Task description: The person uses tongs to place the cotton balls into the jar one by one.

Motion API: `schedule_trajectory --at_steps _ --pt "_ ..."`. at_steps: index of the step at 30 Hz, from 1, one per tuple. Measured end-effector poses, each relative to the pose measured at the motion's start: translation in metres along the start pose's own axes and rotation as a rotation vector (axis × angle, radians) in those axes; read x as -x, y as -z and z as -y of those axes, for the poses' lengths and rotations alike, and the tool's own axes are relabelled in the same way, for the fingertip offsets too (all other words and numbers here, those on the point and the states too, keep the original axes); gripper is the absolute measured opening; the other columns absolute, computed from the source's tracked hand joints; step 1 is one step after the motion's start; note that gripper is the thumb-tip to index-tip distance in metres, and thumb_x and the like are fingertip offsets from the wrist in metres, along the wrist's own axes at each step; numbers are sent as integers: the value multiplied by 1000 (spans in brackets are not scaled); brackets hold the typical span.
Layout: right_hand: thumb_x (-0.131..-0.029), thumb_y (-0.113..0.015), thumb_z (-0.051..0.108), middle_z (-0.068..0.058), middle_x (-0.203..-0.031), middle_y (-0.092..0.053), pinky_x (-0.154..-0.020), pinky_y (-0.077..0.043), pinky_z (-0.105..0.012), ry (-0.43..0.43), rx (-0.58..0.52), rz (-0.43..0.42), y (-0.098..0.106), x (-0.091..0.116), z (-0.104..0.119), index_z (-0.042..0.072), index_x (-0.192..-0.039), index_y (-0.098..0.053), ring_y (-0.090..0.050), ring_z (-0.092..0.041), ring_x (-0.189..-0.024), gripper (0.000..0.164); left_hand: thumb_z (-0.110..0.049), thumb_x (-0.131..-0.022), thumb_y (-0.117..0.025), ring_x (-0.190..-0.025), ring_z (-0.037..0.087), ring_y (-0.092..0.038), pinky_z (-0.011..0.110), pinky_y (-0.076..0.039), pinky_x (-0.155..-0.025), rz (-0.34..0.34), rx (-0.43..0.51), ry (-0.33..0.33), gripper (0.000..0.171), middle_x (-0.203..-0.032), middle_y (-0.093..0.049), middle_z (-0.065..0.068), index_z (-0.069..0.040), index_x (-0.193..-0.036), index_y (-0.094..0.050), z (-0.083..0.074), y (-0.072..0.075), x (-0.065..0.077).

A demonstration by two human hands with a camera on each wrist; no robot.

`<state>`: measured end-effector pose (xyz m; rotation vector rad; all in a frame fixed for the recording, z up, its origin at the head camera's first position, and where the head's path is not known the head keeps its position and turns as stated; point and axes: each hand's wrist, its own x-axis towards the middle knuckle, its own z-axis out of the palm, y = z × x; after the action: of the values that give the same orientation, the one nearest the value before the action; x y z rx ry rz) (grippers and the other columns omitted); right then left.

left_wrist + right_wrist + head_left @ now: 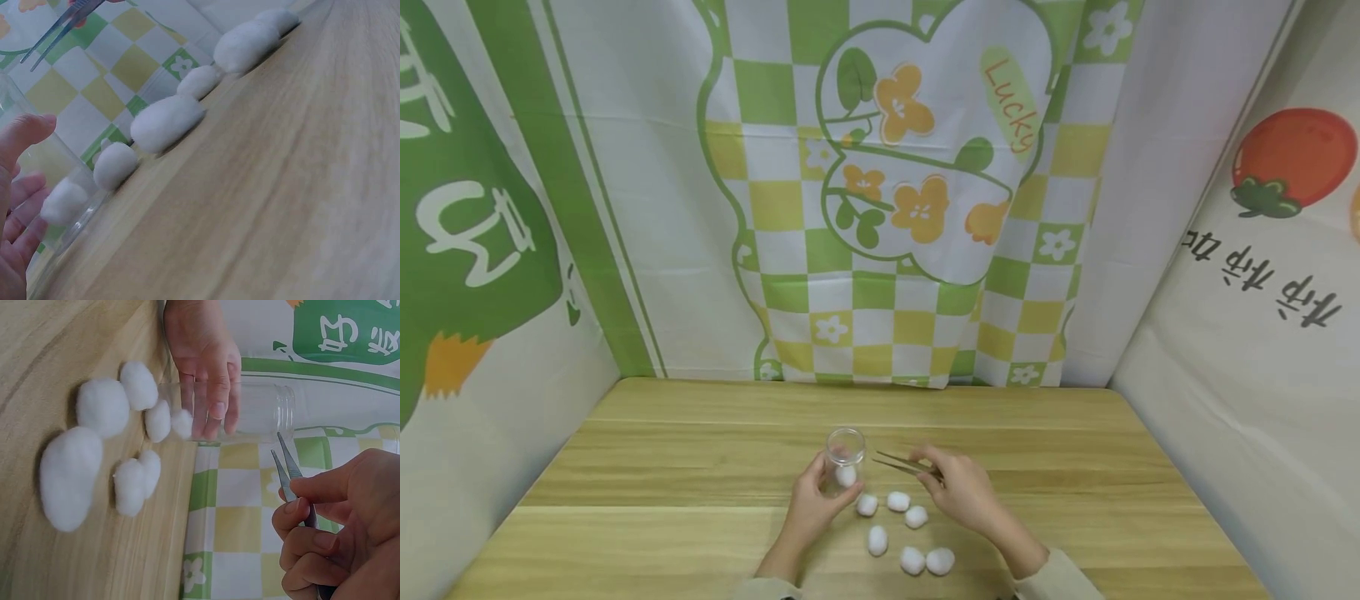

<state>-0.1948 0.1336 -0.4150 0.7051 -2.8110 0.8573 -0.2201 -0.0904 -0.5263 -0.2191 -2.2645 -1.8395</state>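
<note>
A clear open-topped jar (pixel 846 450) stands upright on the table, and my left hand (pixel 814 503) grips its side. One white cotton ball (pixel 64 202) lies at the bottom inside the jar. My right hand (pixel 961 490) pinches metal tweezers (pixel 289 467) between thumb and fingers. Their two tips are apart with nothing between them, level with the jar's mouth and a little to its right. Several more cotton balls (pixel 877 540) lie loose on the wood in front of the jar, between my two hands; one (pixel 867 505) sits close by the left thumb.
The wooden table (pixel 700 450) reaches back to a checked green and yellow curtain (pixel 880 317). Printed cloth walls (pixel 1247 400) close in both sides. Two of the cotton balls (pixel 940 561) lie side by side nearest to me.
</note>
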Motion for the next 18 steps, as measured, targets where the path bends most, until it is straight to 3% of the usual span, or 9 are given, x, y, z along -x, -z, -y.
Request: schedule_trajectory --at_steps 11,18 --pt "-89 -63 6 -1 -67 -63 -42 -27 -12 -13 11 56 -5 5 -11 7 -111 -65 -39 2 -52 22 -17 -77 -79 -127 39 -55 56 -38 -113 14 18 10 62 -135 -59 19 -4 -132 -52 -1 1 1" --pt "-90 -63 8 -4 -76 -68 -42 -29 -12 -38 10 91 -8 9 -14 10 -111 -64 -44 0 -55 21 -17 -77 -79 -127 39 -55 56 -39 -112 12 14 17 64 -134 -60 19 -3 -133 -51 -1 1 1"
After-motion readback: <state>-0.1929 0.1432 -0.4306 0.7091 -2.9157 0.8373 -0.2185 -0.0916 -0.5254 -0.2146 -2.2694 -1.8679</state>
